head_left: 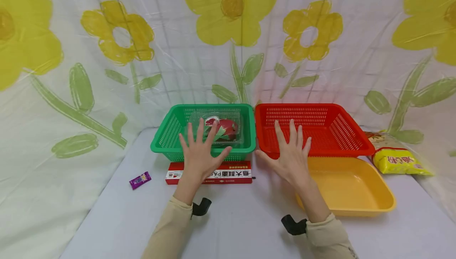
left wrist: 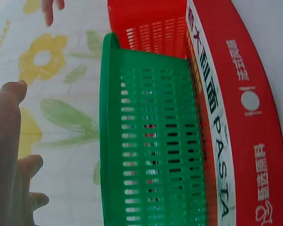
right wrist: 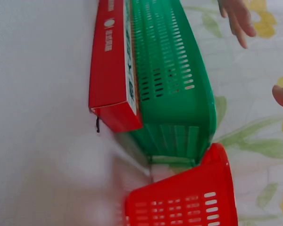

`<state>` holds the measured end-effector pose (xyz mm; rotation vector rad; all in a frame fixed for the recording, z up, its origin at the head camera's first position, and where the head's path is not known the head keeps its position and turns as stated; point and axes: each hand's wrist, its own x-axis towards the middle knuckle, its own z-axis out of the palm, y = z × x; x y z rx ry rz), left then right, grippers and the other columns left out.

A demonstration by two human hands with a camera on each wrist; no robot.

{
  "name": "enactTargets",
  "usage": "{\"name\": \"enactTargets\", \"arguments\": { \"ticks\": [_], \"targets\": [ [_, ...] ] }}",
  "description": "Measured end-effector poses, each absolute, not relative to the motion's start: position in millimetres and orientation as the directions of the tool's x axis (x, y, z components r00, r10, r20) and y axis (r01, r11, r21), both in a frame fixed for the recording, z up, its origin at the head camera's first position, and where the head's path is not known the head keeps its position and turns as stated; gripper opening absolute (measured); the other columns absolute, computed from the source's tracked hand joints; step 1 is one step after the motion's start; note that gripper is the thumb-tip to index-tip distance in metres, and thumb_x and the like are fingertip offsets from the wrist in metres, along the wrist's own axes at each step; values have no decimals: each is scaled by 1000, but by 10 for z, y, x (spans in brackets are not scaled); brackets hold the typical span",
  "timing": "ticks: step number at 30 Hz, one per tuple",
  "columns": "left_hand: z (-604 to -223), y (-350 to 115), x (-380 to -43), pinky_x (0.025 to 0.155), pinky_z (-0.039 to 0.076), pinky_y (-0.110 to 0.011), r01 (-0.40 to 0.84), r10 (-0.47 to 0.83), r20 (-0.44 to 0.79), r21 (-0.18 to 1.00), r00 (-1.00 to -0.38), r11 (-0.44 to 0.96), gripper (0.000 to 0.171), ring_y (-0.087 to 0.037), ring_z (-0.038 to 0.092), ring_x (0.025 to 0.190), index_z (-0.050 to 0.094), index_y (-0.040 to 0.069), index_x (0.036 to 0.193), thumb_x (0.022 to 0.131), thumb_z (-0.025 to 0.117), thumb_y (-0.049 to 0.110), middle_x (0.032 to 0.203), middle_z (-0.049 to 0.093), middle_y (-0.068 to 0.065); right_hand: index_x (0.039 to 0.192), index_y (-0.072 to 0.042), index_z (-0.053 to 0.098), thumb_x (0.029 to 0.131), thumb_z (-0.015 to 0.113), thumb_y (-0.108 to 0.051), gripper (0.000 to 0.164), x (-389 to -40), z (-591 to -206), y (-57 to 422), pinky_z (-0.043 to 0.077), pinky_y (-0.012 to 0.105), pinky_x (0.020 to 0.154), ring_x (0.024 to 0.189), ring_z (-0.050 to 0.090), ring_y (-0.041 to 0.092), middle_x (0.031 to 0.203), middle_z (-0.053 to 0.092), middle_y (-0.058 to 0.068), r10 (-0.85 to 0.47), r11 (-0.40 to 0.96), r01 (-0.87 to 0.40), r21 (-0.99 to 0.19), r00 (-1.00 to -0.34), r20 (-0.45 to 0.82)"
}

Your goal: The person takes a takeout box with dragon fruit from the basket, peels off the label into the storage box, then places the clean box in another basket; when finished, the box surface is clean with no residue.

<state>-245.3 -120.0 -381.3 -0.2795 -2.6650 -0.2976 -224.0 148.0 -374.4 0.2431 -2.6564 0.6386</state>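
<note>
With fingers spread wide, my left hand hovers in front of the green basket and the red pasta box. Inside that basket lies a clear plastic container holding a dragon fruit, partly hidden by the fingers. My right hand, also spread, is raised before the red basket, near the left side of a yellow tray. Neither hand holds anything. The left wrist view shows the pasta box standing along the green basket's wall.
A small purple packet lies on the left of the white table. At the right, a yellow bag rests beside the red basket. A flower-printed curtain hangs behind the baskets.
</note>
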Motion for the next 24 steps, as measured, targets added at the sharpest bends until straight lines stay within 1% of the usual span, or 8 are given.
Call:
{"name": "enactTargets", "arguments": {
  "ticks": [6,13,17,21,24],
  "targets": [
    [-3801,-1383,-2509,109,4,-73,187,85,439,194,-894,963,88,-45,-1,147,13,32,159,88,40,76,165,5,-10,160,-21,15,81,64,-65,103,-2240,-3748,1478,-7,72,109,145,-1,49,162,1,23,-79,880,-256,-400,-909,409],
    [-3867,-1664,-2597,108,2,-74,132,1,447,262,-895,956,89,-47,1,147,17,29,159,88,39,77,165,6,-12,160,-20,15,81,64,-65,103,-2242,-3746,1477,-7,72,109,146,-1,48,162,0,23,-83,880,-256,-401,-913,400],
    [-3898,-1833,-2636,108,1,-74,117,-49,467,318,-883,941,88,-48,1,146,20,26,159,88,44,74,164,7,-14,160,-20,15,81,65,-64,103,-2239,-3738,1481,-6,72,109,146,-1,47,162,1,23,-83,879,-255,-403,-914,398],
    [-3896,-2048,-2634,107,0,-75,86,-92,434,374,-896,923,90,-49,1,146,18,24,159,88,46,72,164,6,-15,159,-20,15,81,65,-63,102,-2233,-3730,1479,-6,72,109,146,0,48,161,2,24,-82,880,-252,-403,-916,392],
    [-3908,-2234,-2620,106,-1,-77,60,-115,389,411,-914,910,93,-50,-2,145,13,26,160,88,45,74,164,2,-16,159,-19,16,81,66,-62,102,-2230,-3728,1477,-6,72,109,145,0,48,161,2,24,-82,879,-251,-406,-918,389]
  ]
}}
